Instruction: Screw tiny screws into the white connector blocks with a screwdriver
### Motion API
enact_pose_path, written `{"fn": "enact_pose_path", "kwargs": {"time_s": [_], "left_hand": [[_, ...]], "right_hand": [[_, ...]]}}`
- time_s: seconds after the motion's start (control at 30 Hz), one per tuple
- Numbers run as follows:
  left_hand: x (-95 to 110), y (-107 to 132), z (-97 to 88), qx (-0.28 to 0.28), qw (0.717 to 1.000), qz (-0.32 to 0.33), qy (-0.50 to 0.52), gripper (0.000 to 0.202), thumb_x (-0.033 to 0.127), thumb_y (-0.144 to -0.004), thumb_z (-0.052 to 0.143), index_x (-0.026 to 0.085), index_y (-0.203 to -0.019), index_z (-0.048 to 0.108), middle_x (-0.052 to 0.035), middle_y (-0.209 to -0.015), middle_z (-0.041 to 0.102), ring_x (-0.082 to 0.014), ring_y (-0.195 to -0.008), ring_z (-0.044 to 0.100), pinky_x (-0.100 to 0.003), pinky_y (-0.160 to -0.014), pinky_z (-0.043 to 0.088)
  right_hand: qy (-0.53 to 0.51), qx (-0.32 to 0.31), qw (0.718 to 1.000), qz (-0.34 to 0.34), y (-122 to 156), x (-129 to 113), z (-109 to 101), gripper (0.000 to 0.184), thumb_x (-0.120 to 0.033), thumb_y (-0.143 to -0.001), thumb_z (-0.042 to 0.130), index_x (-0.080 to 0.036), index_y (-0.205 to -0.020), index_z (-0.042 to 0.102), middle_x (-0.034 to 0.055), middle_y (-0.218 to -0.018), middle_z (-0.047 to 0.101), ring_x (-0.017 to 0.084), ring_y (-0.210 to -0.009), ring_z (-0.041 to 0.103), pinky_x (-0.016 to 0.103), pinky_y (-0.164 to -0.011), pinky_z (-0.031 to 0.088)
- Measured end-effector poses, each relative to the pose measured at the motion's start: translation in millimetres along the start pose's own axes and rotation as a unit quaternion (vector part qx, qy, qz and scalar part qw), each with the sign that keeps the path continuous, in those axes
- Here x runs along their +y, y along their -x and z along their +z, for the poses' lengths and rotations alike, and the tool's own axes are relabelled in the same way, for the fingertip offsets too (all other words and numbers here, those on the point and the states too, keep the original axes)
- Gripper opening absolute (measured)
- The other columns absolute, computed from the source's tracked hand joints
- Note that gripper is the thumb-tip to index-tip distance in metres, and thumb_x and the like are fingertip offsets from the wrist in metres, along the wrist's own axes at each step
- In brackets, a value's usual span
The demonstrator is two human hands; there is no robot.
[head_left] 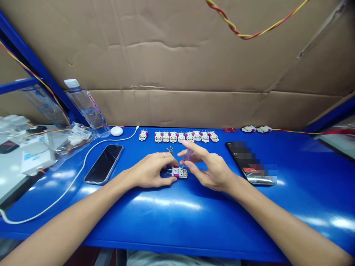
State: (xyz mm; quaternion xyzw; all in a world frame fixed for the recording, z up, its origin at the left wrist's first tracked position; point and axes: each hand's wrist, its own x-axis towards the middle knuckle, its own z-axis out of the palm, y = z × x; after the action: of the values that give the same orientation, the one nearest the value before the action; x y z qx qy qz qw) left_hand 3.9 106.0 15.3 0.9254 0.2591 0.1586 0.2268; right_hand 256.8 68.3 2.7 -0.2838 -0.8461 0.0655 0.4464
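Observation:
My left hand [152,170] pinches a small white circuit module with a magenta end [179,172] against the blue bench top [177,210]. My right hand [210,166] is just above and to the right of the module, its fingertips closed on a small screwdriver with a translucent purple handle [189,155]. The tool's tip is hidden near the module. A row of several matching modules [181,136] stands beyond my hands, and a small pile of tiny metal screws [170,149] lies between that row and my left hand.
A black smartphone [104,164] with a white cable [69,181] lies left of my hands, and a second phone [249,164] lies right. A plastic water bottle [87,107] and packaging stand at the back left. Cardboard [177,51] lines the back.

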Motion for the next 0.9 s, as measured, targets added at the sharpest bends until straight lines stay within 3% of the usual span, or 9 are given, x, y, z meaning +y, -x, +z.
{"fn": "enact_pose_path", "kwargs": {"time_s": [0.13,0.3,0.47,0.73,0.9], "left_hand": [[1.4,0.4,-1.2,-0.002,1.000,0.004,-0.003,0.025,0.033,-0.094,0.076,0.021,-0.115,0.070,-0.0042,-0.107,0.075,-0.0207,-0.090,0.069,-0.030,-0.079,0.050],[1.4,0.6,-0.8,0.002,1.000,0.005,-0.008,0.024,0.034,-0.094,0.076,0.021,-0.113,0.069,-0.0046,-0.105,0.075,-0.0214,-0.090,0.069,-0.031,-0.079,0.051],[0.8,0.5,-0.8,-0.006,1.000,0.013,-0.028,0.023,0.034,-0.095,0.074,0.021,-0.113,0.069,-0.0047,-0.105,0.075,-0.0215,-0.089,0.069,-0.031,-0.080,0.050],[-0.2,0.2,-1.7,-0.010,0.999,0.021,-0.036,0.022,0.034,-0.097,0.075,0.020,-0.113,0.069,-0.0039,-0.102,0.074,-0.0210,-0.089,0.069,-0.031,-0.079,0.049],[-0.3,-0.5,-1.5,-0.011,0.999,0.023,-0.034,0.023,0.035,-0.098,0.074,0.020,-0.115,0.069,-0.0039,-0.102,0.074,-0.0208,-0.090,0.069,-0.030,-0.080,0.050]], "right_hand": [[-0.005,0.022,1.000,-0.015,1.1,0.9,0.3,0.071,-0.018,-0.105,0.067,-0.035,-0.169,0.042,0.0045,-0.136,0.081,0.018,-0.093,0.086,0.030,-0.087,0.073],[-0.007,-0.002,1.000,0.018,1.0,1.5,0.2,0.071,-0.019,-0.107,0.063,-0.032,-0.172,0.036,0.0040,-0.118,0.085,0.019,-0.088,0.085,0.031,-0.080,0.074],[0.005,0.025,1.000,-0.016,1.1,1.6,1.0,0.068,-0.019,-0.106,0.067,-0.032,-0.168,0.042,0.0034,-0.116,0.085,0.018,-0.084,0.085,0.028,-0.078,0.073],[0.009,0.043,0.999,-0.006,-0.6,0.9,0.5,0.064,-0.023,-0.107,0.069,-0.034,-0.166,0.046,0.0023,-0.117,0.085,0.017,-0.082,0.084,0.028,-0.078,0.073],[-0.019,0.017,1.000,0.018,-0.4,0.5,1.3,0.071,-0.022,-0.108,0.064,-0.034,-0.172,0.036,0.0041,-0.122,0.083,0.018,-0.084,0.085,0.031,-0.077,0.074]]}}
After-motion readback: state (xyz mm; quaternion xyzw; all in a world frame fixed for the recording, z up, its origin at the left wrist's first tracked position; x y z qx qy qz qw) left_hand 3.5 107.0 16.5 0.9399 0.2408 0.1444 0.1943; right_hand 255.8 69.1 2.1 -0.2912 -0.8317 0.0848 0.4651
